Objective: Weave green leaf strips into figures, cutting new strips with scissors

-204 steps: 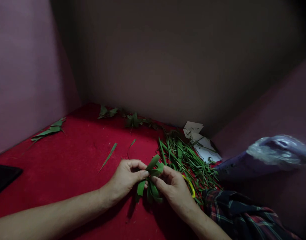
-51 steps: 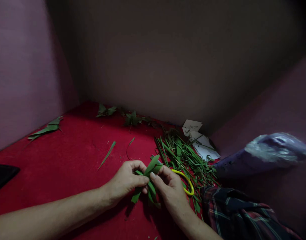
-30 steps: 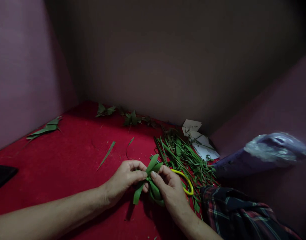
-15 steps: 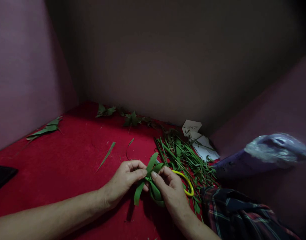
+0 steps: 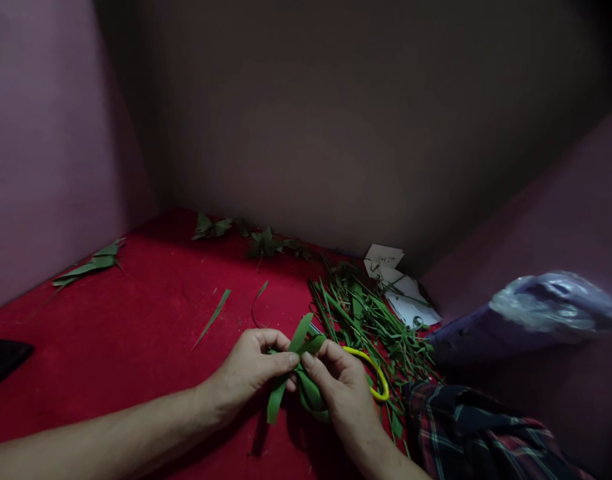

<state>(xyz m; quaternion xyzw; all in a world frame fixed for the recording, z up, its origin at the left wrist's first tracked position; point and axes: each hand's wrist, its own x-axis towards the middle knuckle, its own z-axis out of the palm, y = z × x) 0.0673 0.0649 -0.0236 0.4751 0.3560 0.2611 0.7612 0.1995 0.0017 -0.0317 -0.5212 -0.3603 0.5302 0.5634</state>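
Observation:
Between both hands is a folded bundle of green leaf strips [image 5: 311, 393], with one strip end standing up and another hanging down on the left. My left hand [image 5: 261, 363] pinches it from the left with thumb and fingers. From the other side my right hand [image 5: 343, 380] grips it, thumb almost meeting the left thumb. Part of the bundle is hidden behind the fingers. Scissors with a yellow handle [image 5: 383, 387] lie just beyond my right hand, partly covered by it.
A heap of cut green strips [image 5: 371, 320] lies at the right, by white papers [image 5: 409, 300]. Folded leaf pieces [image 5: 263, 243] line the wall, another [image 5: 93, 267] at left. A plaid cloth [image 5: 476, 427] and a purple plastic-topped object [image 5: 486, 330] stand right. The red surface [image 5: 151, 320] meets walls.
Both hands have shifted slightly downward with the leaf bundle. My left thumb has slid a little closer to the right thumb. The rest of the scene looks the same.

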